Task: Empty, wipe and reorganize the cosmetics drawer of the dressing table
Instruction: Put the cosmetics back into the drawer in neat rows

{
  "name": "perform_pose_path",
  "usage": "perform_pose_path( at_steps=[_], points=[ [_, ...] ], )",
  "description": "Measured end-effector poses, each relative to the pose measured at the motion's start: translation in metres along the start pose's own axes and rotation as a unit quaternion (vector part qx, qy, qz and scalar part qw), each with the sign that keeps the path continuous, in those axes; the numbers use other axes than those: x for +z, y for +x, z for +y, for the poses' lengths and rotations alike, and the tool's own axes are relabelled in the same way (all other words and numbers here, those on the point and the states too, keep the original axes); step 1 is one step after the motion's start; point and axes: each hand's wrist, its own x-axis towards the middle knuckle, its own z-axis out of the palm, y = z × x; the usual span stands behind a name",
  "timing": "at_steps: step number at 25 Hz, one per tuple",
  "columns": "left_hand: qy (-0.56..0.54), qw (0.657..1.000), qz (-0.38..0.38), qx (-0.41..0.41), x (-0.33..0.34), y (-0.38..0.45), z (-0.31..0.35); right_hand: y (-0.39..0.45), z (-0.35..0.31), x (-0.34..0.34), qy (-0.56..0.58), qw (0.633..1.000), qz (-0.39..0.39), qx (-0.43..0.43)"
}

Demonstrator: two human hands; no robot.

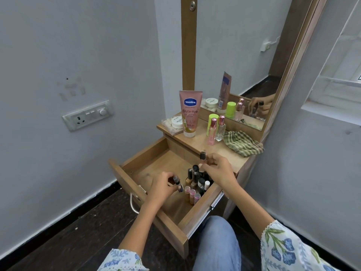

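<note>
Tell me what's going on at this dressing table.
A person is working on the open drawer, where small bottles stand clustered at its right side. The left hand grips a small dark bottle inside the drawer; the right hand pinches another small bottle above the cluster. On the tabletop stand a Vaseline tube, two perfume bottles and a checked cloth.

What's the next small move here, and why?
Probably set the small bottle held by the right hand on the tabletop beside the perfume bottles; many bottles remain in the drawer, and the left hand holds another.
</note>
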Motion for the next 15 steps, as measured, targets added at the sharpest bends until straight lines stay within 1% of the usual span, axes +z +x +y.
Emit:
perform_pose_path(
  at_steps=[3,8,11,15],
  points=[
    [0.043,0.999,-0.026,-0.008,0.003,0.002,-0.001,-0.008,0.003,-0.003,0.008,0.999,0.005,-0.031],
    [0.079,0.994,-0.078,0.013,0.007,0.008,0.001,-0.013,0.007,-0.007,0.022,0.998,-0.006,-0.059],
    [0.088,0.991,-0.096,0.022,0.007,0.014,0.002,-0.015,0.012,-0.007,-0.001,0.997,-0.007,-0.083],
    [0.085,0.989,-0.112,0.047,0.011,0.019,0.0,-0.014,0.017,-0.008,-0.059,0.992,-0.009,-0.107]
  ],
)
